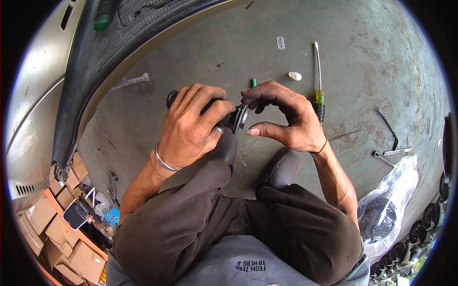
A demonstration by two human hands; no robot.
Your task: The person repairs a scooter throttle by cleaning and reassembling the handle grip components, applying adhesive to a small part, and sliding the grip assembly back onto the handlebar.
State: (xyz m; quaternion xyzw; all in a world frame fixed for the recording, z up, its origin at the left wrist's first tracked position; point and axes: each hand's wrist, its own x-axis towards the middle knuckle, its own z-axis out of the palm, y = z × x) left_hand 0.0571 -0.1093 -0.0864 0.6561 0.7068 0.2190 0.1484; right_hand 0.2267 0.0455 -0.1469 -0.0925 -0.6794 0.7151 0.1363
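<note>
My left hand (191, 124), with a silver bracelet and ring, is closed round a black part (171, 98) with a round disc (242, 117) at its right end. My right hand (291, 119) is curved at that disc, thumb and fingers apart; I cannot tell whether its fingertips touch it. Beyond my hands lie a small green piece (254, 82), a small white bottle (295, 76), a razor blade (281, 43) and a screwdriver (319, 97) with a green and black handle.
A car body panel (40, 76) curves along the upper left. Cardboard boxes (64, 231) sit at lower left. Hex keys (396, 138) and a clear plastic bag (386, 205) lie right, beside dark parts (424, 224). My legs (305, 224) are crossed on the grey floor (367, 57).
</note>
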